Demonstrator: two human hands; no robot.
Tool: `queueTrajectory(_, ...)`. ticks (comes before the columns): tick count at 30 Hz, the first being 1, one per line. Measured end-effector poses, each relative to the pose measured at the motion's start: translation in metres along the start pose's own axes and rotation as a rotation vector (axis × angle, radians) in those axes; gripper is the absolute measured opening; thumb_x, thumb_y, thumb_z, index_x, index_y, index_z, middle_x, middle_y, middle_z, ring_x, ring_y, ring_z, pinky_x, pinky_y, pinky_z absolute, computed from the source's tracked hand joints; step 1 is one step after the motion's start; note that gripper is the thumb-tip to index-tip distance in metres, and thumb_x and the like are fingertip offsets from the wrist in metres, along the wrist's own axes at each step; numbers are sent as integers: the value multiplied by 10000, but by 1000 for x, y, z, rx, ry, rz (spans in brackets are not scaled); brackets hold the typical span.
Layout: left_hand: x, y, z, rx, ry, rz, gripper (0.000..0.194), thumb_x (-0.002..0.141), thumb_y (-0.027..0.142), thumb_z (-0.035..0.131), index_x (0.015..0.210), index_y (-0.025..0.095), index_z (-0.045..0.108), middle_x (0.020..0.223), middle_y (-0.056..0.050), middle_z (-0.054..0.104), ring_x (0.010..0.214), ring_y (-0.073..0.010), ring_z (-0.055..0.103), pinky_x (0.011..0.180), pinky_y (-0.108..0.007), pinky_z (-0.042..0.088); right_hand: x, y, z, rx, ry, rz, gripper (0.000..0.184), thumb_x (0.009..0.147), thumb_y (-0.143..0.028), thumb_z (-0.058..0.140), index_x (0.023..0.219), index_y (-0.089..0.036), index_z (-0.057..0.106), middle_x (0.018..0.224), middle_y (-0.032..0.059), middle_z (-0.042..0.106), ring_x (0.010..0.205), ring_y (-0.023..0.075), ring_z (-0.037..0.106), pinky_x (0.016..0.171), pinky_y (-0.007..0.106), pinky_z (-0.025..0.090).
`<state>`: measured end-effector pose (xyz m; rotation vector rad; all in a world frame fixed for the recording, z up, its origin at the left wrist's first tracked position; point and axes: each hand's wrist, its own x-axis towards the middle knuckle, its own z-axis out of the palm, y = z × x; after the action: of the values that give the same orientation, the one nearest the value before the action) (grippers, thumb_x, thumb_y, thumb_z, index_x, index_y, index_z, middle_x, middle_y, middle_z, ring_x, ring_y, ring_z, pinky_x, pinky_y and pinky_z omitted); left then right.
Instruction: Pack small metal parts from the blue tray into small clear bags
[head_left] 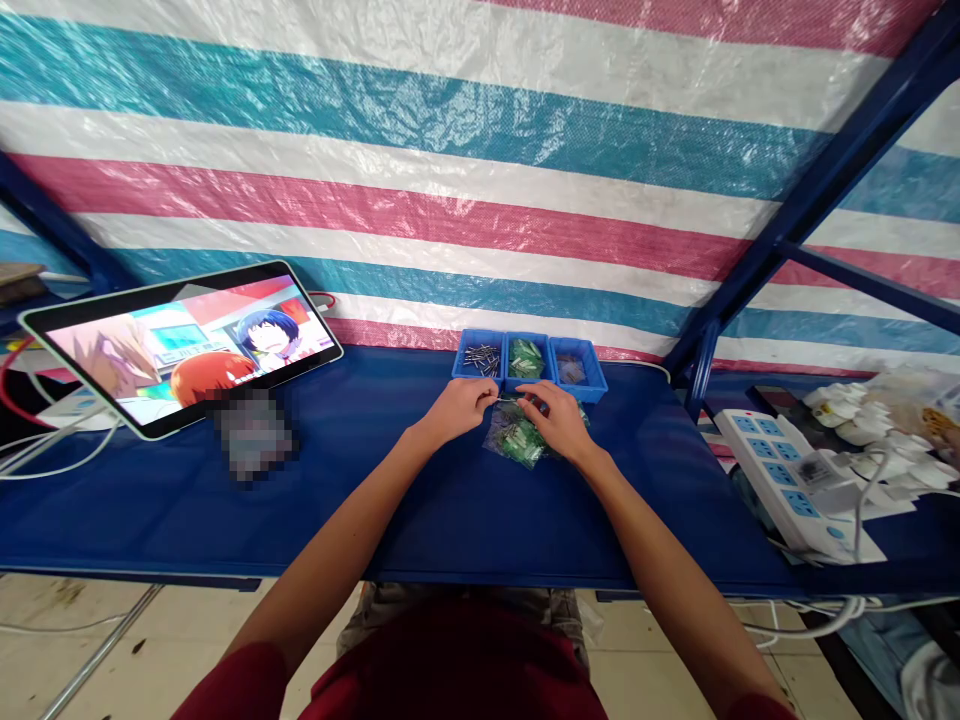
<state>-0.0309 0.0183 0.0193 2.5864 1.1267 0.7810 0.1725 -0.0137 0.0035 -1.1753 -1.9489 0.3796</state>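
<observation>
My left hand (466, 406) is closed in a pinch in front of the left blue bin. From its fingertips a thin, light-coloured piece (508, 400) stretches across to my right hand (556, 417), which pinches the other end. What kind of thing it is, I cannot make out. Below the hands lies a pile of small clear and green plastic packets (520, 442), partly covered by my right hand. Three blue bins stand side by side just beyond: the left bin (459, 358) holds small metal pins, the middle bin (513, 383) green packets, the right bin (600, 378) small clear pieces.
A tablet (202, 340) showing a cartoon leans at the left, with a blurred-out object (255, 437) near it. White cables (60, 440) run beside the tablet. At the right are a white power strip (787, 480) and a blue metal frame (780, 240). The tabletop (480, 530) is blue.
</observation>
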Motion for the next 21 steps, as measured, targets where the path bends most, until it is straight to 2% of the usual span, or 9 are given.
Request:
queueTrajectory(5, -1, 19, 10, -424, 201, -78, 171, 862, 262, 526, 781, 157, 634, 635, -7, 624, 565, -116, 576, 562, -217, 467, 0, -4, -2, 20, 48, -35, 227, 910, -342, 512, 888, -206, 693, 805, 62, 665, 697, 178, 593, 647, 288, 471)
queueTrajectory(10, 0, 24, 18, -705, 266, -157, 253, 832, 386, 602, 825, 144, 674, 715, -39, 672, 566, -125, 600, 527, -231, 509, 0, -4, -4, 22, 110, 1, 258, 916, -367, 496, 840, -203, 680, 806, 62, 680, 677, 174, 592, 661, 289, 464)
queueTrajectory(16, 1, 22, 24, -713, 239, -193, 280, 835, 412, 612, 815, 142, 684, 668, -21, 647, 492, -98, 542, 488, -215, 476, 0, -5, -4, 3, 121, 23, 353, 938, -419, 451, 757, -191, 649, 690, 51, 647, 626, 172, 573, 636, 288, 442)
queueTrajectory(21, 0, 22, 23, -634, 250, -235, 350, 888, 448, 519, 757, 148, 642, 612, 0, 592, 513, -90, 517, 477, -186, 428, -1, -7, -6, 35, 137, 5, 329, 928, -448, 468, 859, -192, 664, 802, 60, 675, 657, 168, 577, 637, 285, 451)
